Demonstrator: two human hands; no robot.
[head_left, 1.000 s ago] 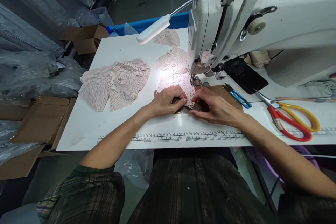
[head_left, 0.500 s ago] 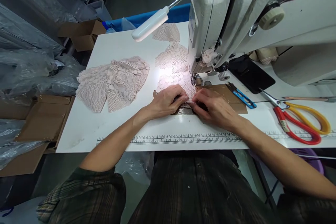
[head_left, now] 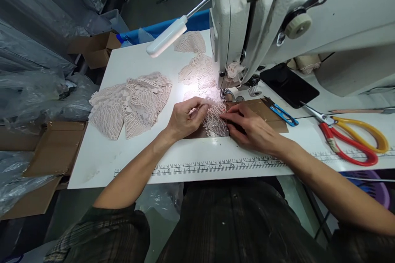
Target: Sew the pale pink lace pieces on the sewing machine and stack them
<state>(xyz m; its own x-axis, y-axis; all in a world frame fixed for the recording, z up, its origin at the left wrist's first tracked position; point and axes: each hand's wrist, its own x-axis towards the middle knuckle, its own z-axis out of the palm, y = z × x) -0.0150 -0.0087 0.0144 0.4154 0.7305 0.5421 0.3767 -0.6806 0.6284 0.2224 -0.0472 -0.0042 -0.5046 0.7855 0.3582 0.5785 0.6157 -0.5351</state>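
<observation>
A pale pink lace piece (head_left: 215, 120) lies below the presser foot (head_left: 222, 93) of the sewing machine (head_left: 230, 28). My left hand (head_left: 187, 118) pinches the lace between thumb and fingers, holding its left part a little raised. On the other side, my right hand (head_left: 251, 126) has its fingertips closed at the lace's right edge, its palm low over the table. Beyond the foot, more lace (head_left: 197, 70) trails up the table under the lamp's light. Brown cardboard (head_left: 271, 117) lies beside and partly under my right hand.
A lace pile (head_left: 132, 102) lies left on the white table (head_left: 92, 168). Blue thread snips (head_left: 282, 113), a black phone (head_left: 290, 84) and red-and-yellow-handled scissors (head_left: 348, 131) lie right. A lamp (head_left: 168, 35) hangs above; a printed ruler (head_left: 197, 167) lines the front edge.
My left hand has moved slightly left and raised its part of the lace, away from my right hand. More patterned lace now shows between the hands. The whole view has shifted slightly.
</observation>
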